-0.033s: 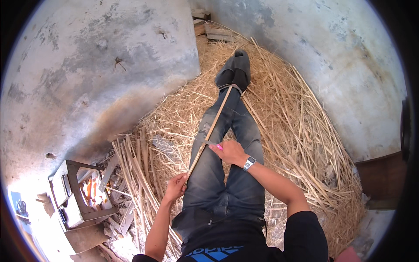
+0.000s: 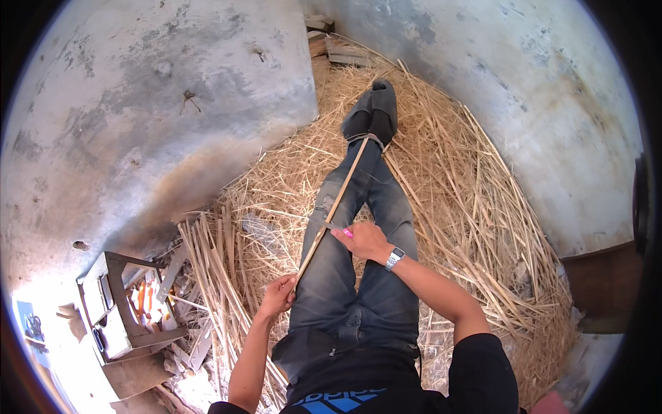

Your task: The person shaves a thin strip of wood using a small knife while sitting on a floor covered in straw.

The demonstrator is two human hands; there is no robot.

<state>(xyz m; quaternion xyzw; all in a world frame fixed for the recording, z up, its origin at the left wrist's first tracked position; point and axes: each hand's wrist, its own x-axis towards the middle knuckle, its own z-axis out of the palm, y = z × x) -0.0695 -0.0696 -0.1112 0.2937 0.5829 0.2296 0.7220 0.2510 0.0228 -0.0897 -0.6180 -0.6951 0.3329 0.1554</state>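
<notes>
My left hand (image 2: 278, 294) is closed around the near end of a long bamboo strip (image 2: 345, 183). The strip slants up over my outstretched legs (image 2: 388, 207) to a band (image 2: 365, 136) looped about my ankles. In my right hand (image 2: 366, 240), above the thighs, is a knife with a pink handle (image 2: 347, 233). Its blade (image 2: 324, 221) lies across the strip at about knee height and sticks out on the left side. The fingers of both hands are curled, and the left fingertips partly hide the strip's end.
Loose shavings (image 2: 427, 145) cover the floor around my legs. A pile of split strips (image 2: 215, 255) lies at the left, with more strips (image 2: 496, 255) along the right. An open wooden frame (image 2: 138, 339) stands at the lower left. Stained walls (image 2: 207, 90) rise on both sides.
</notes>
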